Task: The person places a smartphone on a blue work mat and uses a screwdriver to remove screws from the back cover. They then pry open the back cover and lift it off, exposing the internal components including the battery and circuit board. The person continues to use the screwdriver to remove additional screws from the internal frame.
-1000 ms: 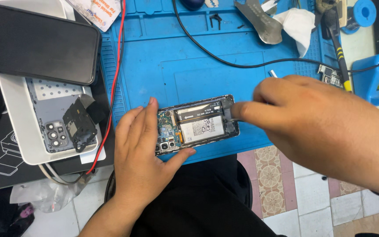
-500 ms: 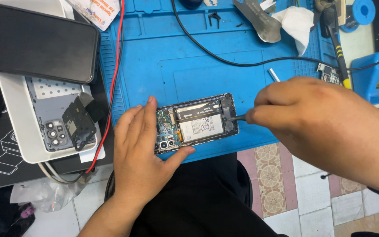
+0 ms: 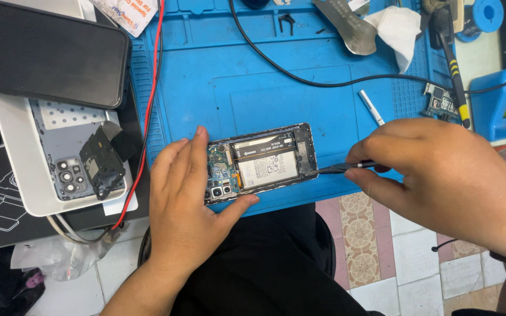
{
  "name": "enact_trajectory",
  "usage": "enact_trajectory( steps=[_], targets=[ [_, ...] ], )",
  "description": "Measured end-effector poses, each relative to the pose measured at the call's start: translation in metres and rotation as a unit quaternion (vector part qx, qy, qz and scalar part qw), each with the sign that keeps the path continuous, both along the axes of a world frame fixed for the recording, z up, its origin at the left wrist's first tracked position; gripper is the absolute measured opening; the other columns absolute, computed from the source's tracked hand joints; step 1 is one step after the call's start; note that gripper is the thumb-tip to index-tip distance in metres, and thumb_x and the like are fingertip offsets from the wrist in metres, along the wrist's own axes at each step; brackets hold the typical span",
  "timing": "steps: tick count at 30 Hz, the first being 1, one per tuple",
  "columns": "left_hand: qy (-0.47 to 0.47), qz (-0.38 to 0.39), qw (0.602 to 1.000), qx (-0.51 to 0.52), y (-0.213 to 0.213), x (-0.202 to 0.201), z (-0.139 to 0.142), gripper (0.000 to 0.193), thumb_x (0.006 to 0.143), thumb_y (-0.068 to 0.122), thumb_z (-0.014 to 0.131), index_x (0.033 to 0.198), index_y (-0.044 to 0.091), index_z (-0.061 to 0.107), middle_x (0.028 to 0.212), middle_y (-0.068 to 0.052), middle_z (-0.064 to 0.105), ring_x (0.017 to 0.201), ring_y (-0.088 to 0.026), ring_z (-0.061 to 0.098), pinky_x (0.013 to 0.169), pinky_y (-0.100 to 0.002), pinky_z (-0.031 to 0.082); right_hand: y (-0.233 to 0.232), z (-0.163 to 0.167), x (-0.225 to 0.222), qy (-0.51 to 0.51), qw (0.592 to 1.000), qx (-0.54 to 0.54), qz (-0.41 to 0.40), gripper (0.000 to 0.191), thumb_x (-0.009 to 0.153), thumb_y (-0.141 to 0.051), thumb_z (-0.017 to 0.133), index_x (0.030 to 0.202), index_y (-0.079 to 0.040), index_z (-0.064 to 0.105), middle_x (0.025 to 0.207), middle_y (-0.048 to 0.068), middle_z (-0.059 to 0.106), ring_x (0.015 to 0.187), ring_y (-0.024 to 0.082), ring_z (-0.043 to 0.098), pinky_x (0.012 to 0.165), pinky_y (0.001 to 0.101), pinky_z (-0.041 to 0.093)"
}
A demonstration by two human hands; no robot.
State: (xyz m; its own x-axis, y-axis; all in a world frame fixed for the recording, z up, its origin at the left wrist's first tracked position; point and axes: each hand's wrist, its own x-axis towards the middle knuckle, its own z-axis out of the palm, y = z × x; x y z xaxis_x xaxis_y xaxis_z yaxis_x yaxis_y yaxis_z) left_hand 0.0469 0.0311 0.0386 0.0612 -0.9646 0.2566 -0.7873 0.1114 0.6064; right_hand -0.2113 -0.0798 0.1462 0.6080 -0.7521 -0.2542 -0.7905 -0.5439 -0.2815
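An opened phone with its back off lies on the near edge of the blue work mat, showing a white battery and a circuit board. My left hand grips its left end, thumb below and fingers over the top edge. My right hand pinches a thin dark tool whose tip touches the phone's right end.
A grey back cover with a black part rests on a white tray at left, beneath a dark phone. A black cable, red wire, metal spudger, white tissue, small circuit board and blue holder lie around.
My right hand has drawn back to the right, off the phone's end, so the tool's shaft and the phone's right edge now show. My left hand keeps its hold.
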Motion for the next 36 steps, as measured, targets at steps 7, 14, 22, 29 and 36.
enact_trajectory(
  steps=[7, 14, 22, 29, 36],
  targets=[
    [0.001, -0.002, 1.0, 0.0, 0.0, 0.0, 0.0, 0.108, 0.065, 0.04, 0.094, 0.145, -0.013, 0.043, 0.128, -0.025, 0.06, 0.13, -0.039, 0.048, 0.108, -0.047, 0.041, 0.001, -0.001, 0.0, 0.007, 1.0, 0.001, -0.006, 0.018, 0.077, -0.026, 0.081, 0.087, -0.012, 0.075, 0.075, 0.002, 0.07, 0.064, 0.017, 0.071, 0.049, 0.0299, 0.053],
    [-0.001, -0.001, 1.0, 0.001, 0.0, 0.0, -0.001, 0.107, 0.066, 0.04, 0.094, 0.144, -0.013, 0.044, 0.127, -0.025, 0.059, 0.128, -0.038, 0.048, 0.107, -0.047, 0.041, 0.007, 0.003, 0.005, -0.002, 0.998, -0.045, 0.042, 0.017, 0.074, -0.021, 0.081, 0.086, -0.011, 0.074, 0.072, 0.004, 0.064, 0.065, 0.024, 0.065, 0.054, 0.0371, 0.051],
    [0.005, 0.001, 1.0, -0.004, 0.0, 0.0, 0.0, 0.108, 0.065, 0.039, 0.094, 0.146, -0.012, 0.043, 0.128, -0.025, 0.059, 0.129, -0.039, 0.049, 0.107, -0.047, 0.041, 0.014, 0.005, 0.008, 0.016, 0.994, -0.036, 0.102, 0.021, 0.076, -0.023, 0.079, 0.091, -0.011, 0.073, 0.076, 0.003, 0.059, 0.07, 0.023, 0.063, 0.059, 0.0378, 0.052],
    [0.01, 0.0, 1.0, -0.004, 0.001, 0.0, 0.0, 0.109, 0.064, 0.038, 0.095, 0.147, -0.011, 0.042, 0.13, -0.023, 0.06, 0.129, -0.039, 0.048, 0.106, -0.047, 0.041, 0.015, 0.004, 0.006, -0.027, 0.989, -0.071, 0.127, 0.019, 0.08, -0.022, 0.076, 0.096, -0.012, 0.073, 0.079, 0.0, 0.06, 0.075, 0.022, 0.064, 0.063, 0.0365, 0.051],
    [0.006, 0.001, 1.0, 0.006, 0.001, 0.0, -0.001, 0.109, 0.064, 0.038, 0.095, 0.146, -0.011, 0.042, 0.131, -0.023, 0.059, 0.13, -0.038, 0.047, 0.107, -0.046, 0.041, 0.015, 0.005, 0.009, -0.024, 0.991, -0.065, 0.113, 0.019, 0.076, -0.02, 0.077, 0.091, -0.01, 0.073, 0.076, 0.002, 0.061, 0.073, 0.025, 0.065, 0.06, 0.0386, 0.051]
  ],
)
